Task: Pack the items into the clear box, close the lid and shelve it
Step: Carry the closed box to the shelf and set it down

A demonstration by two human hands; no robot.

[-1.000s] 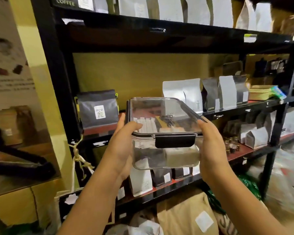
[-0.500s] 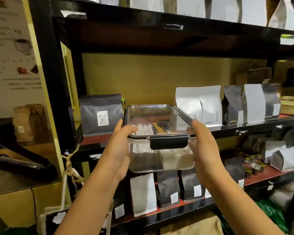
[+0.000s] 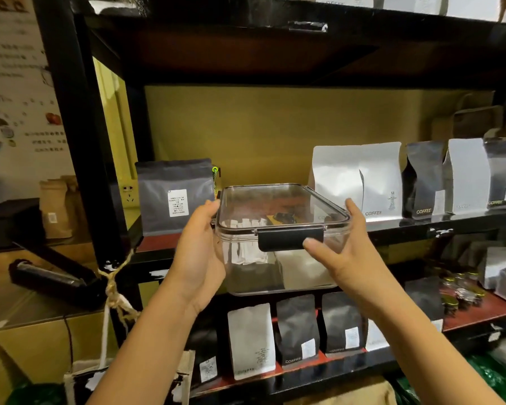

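Warm, rather dim indoor light falls from above and in front, so the underside of the top shelf board [image 3: 246,54] lies in deep shadow. Soft glare sheens the clear box [image 3: 281,229] lid. Centre frame is fairly sharp; the edges bow and smear, especially lower right.

"COFFEE" is legible in pale letters low on the white pouch [image 3: 360,179] standing just right of the clear box [image 3: 281,238]. Further right of the box, a black pouch [image 3: 421,179] carries "COFFEE" in gold. Below the box, a black pouch on the lower shelf [image 3: 297,331] reads "COFFEE". White stickers on other pouches are too small to read.
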